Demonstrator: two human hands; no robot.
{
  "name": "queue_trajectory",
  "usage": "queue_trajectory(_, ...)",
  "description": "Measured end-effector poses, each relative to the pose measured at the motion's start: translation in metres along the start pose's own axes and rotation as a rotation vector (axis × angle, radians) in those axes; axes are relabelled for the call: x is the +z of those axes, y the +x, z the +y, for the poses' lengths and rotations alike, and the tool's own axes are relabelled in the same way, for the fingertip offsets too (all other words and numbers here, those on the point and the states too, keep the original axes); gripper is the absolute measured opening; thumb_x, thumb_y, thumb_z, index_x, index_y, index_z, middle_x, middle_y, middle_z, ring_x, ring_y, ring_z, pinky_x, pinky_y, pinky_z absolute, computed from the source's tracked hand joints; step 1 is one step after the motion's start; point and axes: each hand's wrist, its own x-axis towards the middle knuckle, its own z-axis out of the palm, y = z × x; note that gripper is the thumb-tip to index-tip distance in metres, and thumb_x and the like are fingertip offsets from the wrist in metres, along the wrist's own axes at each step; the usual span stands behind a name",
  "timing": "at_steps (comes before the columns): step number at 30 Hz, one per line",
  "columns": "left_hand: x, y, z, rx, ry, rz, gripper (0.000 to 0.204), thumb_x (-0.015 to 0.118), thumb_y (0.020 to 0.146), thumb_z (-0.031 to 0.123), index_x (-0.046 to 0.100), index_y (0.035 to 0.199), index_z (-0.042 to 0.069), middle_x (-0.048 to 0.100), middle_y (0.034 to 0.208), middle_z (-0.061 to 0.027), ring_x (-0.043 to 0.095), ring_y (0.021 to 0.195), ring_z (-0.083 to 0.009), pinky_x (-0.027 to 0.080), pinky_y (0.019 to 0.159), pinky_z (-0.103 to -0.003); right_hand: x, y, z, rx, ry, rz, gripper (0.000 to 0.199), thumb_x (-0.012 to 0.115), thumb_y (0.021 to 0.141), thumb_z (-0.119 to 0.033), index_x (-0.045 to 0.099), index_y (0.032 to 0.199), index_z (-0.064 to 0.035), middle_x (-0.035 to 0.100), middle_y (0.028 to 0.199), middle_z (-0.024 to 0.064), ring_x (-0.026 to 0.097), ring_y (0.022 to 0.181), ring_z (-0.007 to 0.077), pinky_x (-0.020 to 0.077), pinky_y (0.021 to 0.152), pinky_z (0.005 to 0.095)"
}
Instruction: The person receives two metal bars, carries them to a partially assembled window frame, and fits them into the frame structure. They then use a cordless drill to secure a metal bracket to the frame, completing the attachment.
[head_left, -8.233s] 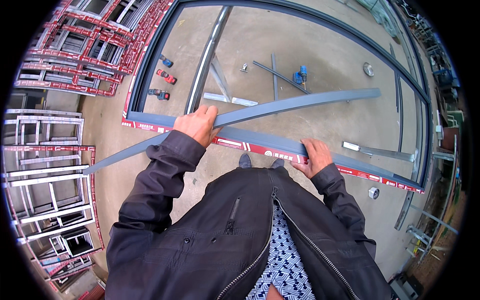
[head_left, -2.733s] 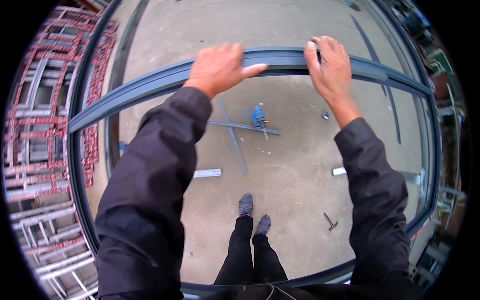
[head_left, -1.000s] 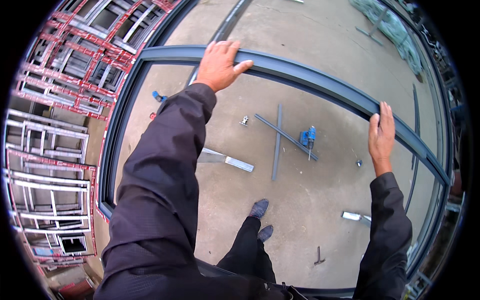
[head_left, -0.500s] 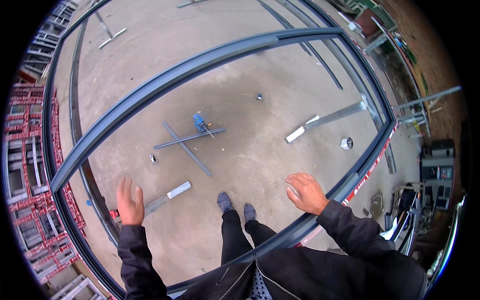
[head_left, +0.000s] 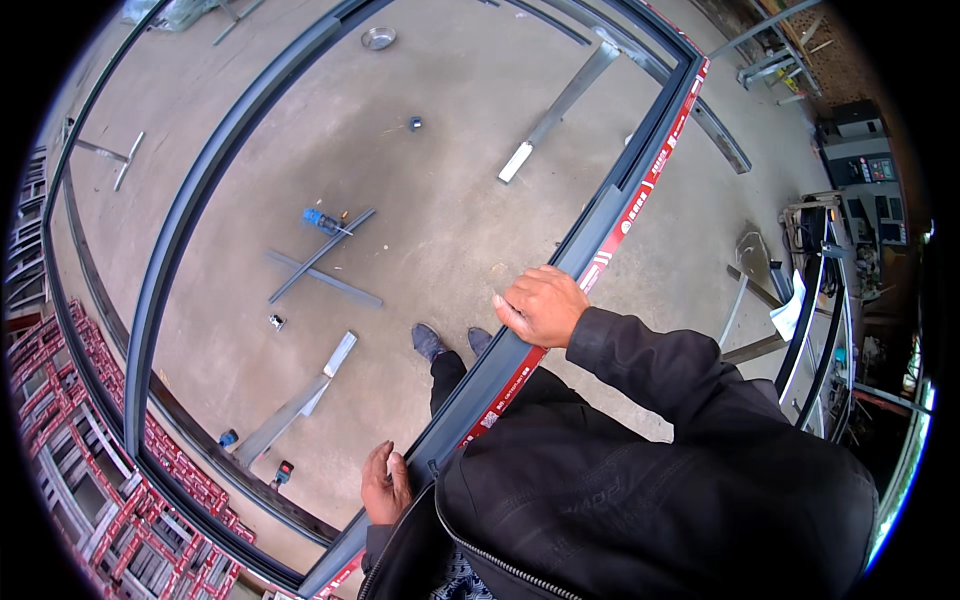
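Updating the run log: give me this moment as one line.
left hand: gripping frame rail | right hand: gripping same rail | large grey frame: held at waist, red-taped edge | floor: loose bars, blue tool

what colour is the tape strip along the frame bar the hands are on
Red with white markings, running along the dark grey frame bar as a tape strip; the head view shows it best.

you grip a large dark grey metal frame (head_left: pixel 610 215), smooth and matt, red tape along it; the rough grey floor (head_left: pixel 440 200) looks like concrete.
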Motion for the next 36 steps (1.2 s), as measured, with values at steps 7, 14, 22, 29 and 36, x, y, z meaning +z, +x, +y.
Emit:
queue_trajectory(7, 0.019, -0.017, 0.014, 0.166, 0.284, 0.163, 0.023, 0.056, 0.103, 0.020, 0.071, 0.100, 0.004, 0.070, 0.098, -0.0164, 0.067, 0.090, -0.0367, 0.053, 0.080, -0.045, 0.006, -0.001, 0.003, -0.067, 0.060, 0.128, 0.035, 0.067, 0.092, -0.020, 0.058, 0.060, -0.0077, 0.060, 0.061, 0.0100, 0.060, 0.061, 0.0307, 0.0469, 0.063, 0.0435)
queue_trajectory(14, 0.022, -0.026, 0.016, 0.207, 0.338, 0.246, 0.017, 0.059, 0.099, 0.017, 0.071, 0.096, 0.004, 0.069, 0.093, -0.0147, 0.066, 0.083, -0.0349, 0.053, 0.073, -0.044, 0.004, -0.001, 0.002, -0.082, 0.085, 0.133, 0.035, 0.067, 0.091, -0.017, 0.056, 0.059, -0.0063, 0.059, 0.060, 0.0110, 0.059, 0.060, 0.0317, 0.0463, 0.062, 0.0439)
queue_trajectory(22, 0.019, -0.023, 0.014, 0.218, 0.364, 0.244, 0.019, 0.059, 0.098, 0.019, 0.071, 0.092, 0.005, 0.068, 0.087, -0.0134, 0.066, 0.081, -0.0347, 0.053, 0.073, -0.044, 0.006, -0.002, 0.001, -0.071, 0.070, 0.164, 0.033, 0.068, 0.090, -0.016, 0.058, 0.061, -0.0046, 0.060, 0.061, 0.0132, 0.061, 0.061, 0.0339, 0.0469, 0.062, 0.0463)
queue_trajectory(29, 0.019, -0.029, 0.009, 0.232, 0.351, 0.270, 0.019, 0.060, 0.098, 0.019, 0.071, 0.091, 0.005, 0.069, 0.088, -0.0137, 0.067, 0.082, -0.0341, 0.054, 0.073, -0.043, 0.008, -0.004, -0.004, -0.069, 0.064, 0.202, 0.033, 0.068, 0.089, -0.014, 0.057, 0.060, -0.0042, 0.059, 0.060, 0.0137, 0.060, 0.059, 0.0351, 0.0471, 0.061, 0.0475)
queue_trajectory(36, 0.023, -0.033, 0.007, 0.259, 0.312, 0.311, 0.018, 0.061, 0.097, 0.018, 0.072, 0.091, 0.005, 0.070, 0.087, -0.0141, 0.067, 0.080, -0.0348, 0.054, 0.073, -0.044, 0.012, -0.001, -0.002, -0.059, -0.019, 0.189, 0.034, 0.064, 0.092, -0.020, 0.062, 0.062, -0.0046, 0.064, 0.063, 0.0146, 0.065, 0.063, 0.0373, 0.0513, 0.065, 0.0482)
